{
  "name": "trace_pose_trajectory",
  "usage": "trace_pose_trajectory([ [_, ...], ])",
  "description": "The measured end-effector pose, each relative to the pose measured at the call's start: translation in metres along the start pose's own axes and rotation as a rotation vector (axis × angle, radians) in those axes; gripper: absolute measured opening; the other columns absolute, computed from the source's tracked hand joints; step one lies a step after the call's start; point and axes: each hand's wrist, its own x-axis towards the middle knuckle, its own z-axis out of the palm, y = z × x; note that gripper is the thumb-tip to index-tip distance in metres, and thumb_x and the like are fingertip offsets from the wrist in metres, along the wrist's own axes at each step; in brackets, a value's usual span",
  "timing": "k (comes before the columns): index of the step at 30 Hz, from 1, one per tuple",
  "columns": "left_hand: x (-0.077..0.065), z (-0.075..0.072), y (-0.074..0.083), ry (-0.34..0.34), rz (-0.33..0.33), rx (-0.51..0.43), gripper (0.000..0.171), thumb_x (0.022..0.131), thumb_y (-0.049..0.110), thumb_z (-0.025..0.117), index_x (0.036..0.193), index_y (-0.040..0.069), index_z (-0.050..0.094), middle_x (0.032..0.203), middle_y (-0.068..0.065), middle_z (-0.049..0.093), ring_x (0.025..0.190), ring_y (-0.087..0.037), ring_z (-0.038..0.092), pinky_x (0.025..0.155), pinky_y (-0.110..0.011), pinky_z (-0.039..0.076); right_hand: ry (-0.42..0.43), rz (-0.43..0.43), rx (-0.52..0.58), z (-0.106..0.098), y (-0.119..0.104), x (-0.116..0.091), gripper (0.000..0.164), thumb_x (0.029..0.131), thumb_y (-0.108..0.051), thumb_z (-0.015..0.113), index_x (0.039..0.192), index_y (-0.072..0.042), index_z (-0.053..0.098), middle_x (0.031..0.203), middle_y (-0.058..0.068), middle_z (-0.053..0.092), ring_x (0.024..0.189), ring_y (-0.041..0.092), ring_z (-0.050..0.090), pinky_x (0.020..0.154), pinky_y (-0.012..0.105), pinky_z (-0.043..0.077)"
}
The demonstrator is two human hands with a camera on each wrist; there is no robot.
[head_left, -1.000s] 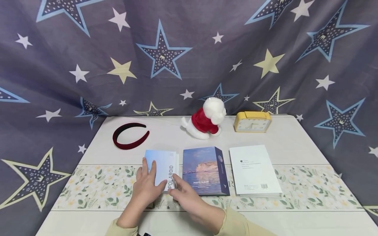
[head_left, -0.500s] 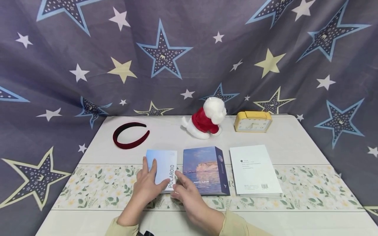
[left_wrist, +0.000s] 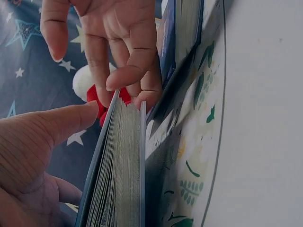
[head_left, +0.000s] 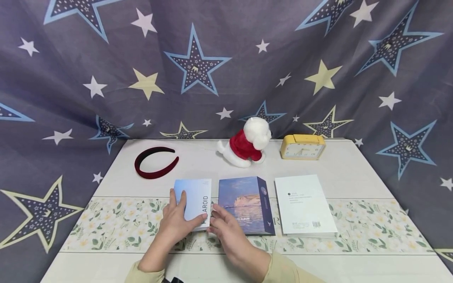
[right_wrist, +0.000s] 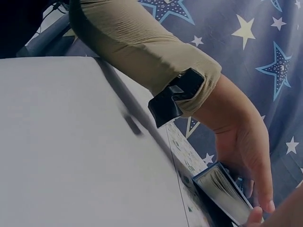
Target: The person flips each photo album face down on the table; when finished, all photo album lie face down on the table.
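A pale blue and white Polaroid photo album [head_left: 192, 196] lies face up in the head view. My left hand [head_left: 175, 222] rests on it, fingers spread over its left side and thumb across the right part of the cover. At the album's right edge is my right hand [head_left: 230, 234], its fingertips touching there with fingers loosely bent. From the left wrist, the pages [left_wrist: 123, 156] show between two covers, and the right fingertips [left_wrist: 142, 99] meet the page ends. In the right wrist view, the left hand [right_wrist: 244, 142] arches over the album [right_wrist: 222, 187].
Right of the hands lie a seascape photo album [head_left: 244, 196] and a white album or booklet [head_left: 304, 204]. Behind them are a dark red headband [head_left: 155, 173], a white plush dog [head_left: 244, 145] in red and a yellow clock [head_left: 302, 146]. A star-patterned curtain [head_left: 226, 59] hangs behind.
The Polaroid album's cover has moved slightly right over the white strip of its right edge, then slightly back left. My right fingers have moved up along that edge; my left thumb has slid right.
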Motion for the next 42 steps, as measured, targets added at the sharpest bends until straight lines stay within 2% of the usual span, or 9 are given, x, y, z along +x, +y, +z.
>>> trace_pose_trajectory([
  [5, 0.0003, -0.0026, -0.0002, -0.013, 0.008, -0.042, 0.11, 0.079, 0.057, 0.073, 0.153, -0.003, 0.019, 0.157, -0.031, -0.008, 0.137, -0.061, 0.01, 0.096, -0.074, 0.031, 0.02, 0.001, 0.012, -0.0006, -0.004, -0.0004, 0.069, 0.093, -0.009, 0.053, 0.149, 0.013, 0.018, 0.151, 0.029, 0.028, 0.129, 0.029, 0.043, 0.1, 0.036, 0.044],
  [11, 0.0007, -0.0057, 0.0, -0.037, 0.029, -0.16, 0.109, 0.08, 0.057, 0.072, 0.154, -0.002, 0.016, 0.157, -0.032, -0.008, 0.139, -0.057, 0.006, 0.105, -0.069, 0.024, 0.003, -0.024, -0.006, -0.0013, -0.0071, 0.0015, 0.069, 0.094, -0.008, 0.052, 0.151, 0.01, 0.015, 0.154, 0.027, 0.025, 0.137, 0.031, 0.036, 0.098, 0.035, 0.044],
  [17, 0.0001, -0.0062, -0.0001, -0.064, 0.03, -0.235, 0.105, 0.084, 0.056, 0.068, 0.155, 0.001, 0.014, 0.158, -0.029, -0.008, 0.142, -0.052, 0.002, 0.108, -0.067, 0.018, -0.015, -0.03, -0.052, -0.0018, -0.009, 0.002, 0.073, 0.094, -0.009, 0.053, 0.154, 0.004, 0.013, 0.154, 0.025, 0.025, 0.12, 0.024, 0.051, 0.097, 0.037, 0.045],
  [26, -0.0003, -0.005, 0.0019, -0.116, 0.044, -0.354, 0.098, 0.088, 0.049, 0.066, 0.156, 0.003, 0.012, 0.158, -0.03, -0.008, 0.143, -0.05, -0.001, 0.11, -0.066, 0.012, -0.098, -0.093, -0.119, -0.0052, -0.0082, 0.0034, 0.059, 0.098, -0.011, 0.051, 0.152, -0.004, 0.028, 0.144, 0.015, 0.042, 0.12, 0.024, 0.052, 0.103, 0.048, 0.041],
  [31, -0.0017, -0.0058, 0.0041, -0.136, 0.038, -0.387, 0.095, 0.09, 0.048, 0.063, 0.156, 0.004, 0.011, 0.158, -0.03, -0.008, 0.142, -0.051, -0.001, 0.109, -0.067, 0.01, -0.115, -0.108, -0.137, -0.0059, -0.0088, 0.0025, 0.057, 0.1, -0.011, 0.051, 0.152, -0.007, 0.029, 0.145, 0.015, 0.041, 0.122, 0.023, 0.051, 0.103, 0.048, 0.041],
  [37, -0.0023, -0.0054, 0.0051, -0.151, 0.042, -0.408, 0.093, 0.091, 0.048, 0.061, 0.157, 0.005, 0.011, 0.158, -0.03, -0.008, 0.142, -0.053, 0.001, 0.106, -0.071, 0.012, -0.116, -0.11, -0.113, -0.004, -0.0107, 0.0013, 0.058, 0.1, -0.009, 0.05, 0.153, -0.006, 0.026, 0.148, 0.018, 0.037, 0.117, 0.023, 0.054, 0.096, 0.045, 0.049],
  [42, -0.0035, -0.0058, 0.0054, -0.175, 0.025, -0.471, 0.09, 0.092, 0.047, 0.06, 0.158, 0.011, 0.01, 0.159, -0.026, -0.009, 0.143, -0.05, 0.0, 0.107, -0.07, 0.009, -0.131, -0.116, -0.113, -0.0044, -0.0109, 0.0014, 0.057, 0.101, -0.007, 0.048, 0.153, -0.007, 0.025, 0.147, 0.018, 0.036, 0.115, 0.024, 0.055, 0.095, 0.045, 0.05],
])
